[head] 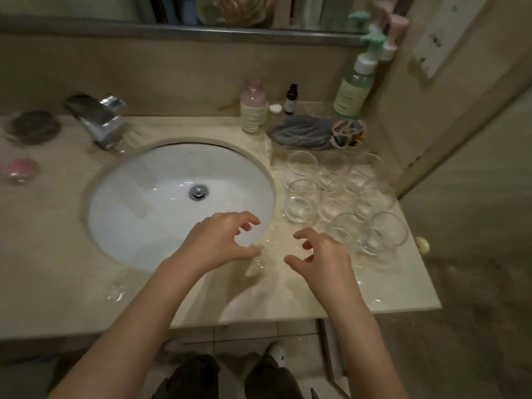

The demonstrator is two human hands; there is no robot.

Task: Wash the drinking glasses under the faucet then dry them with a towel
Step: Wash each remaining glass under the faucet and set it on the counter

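Both hands, left (214, 240) and right (319, 259), hovering over wet surface (288, 295), fingers (247, 224) loosely curled, empty; drinking glasses (339, 197) clustered beside sink (129, 203).

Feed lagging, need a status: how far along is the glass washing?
Nothing visibly done: the clear stemless drinking glasses stand clustered right of the white oval sink. No water visibly runs from the chrome faucet. Left hand and right hand hover with fingers curled, seemingly empty. Washing and drying remain.
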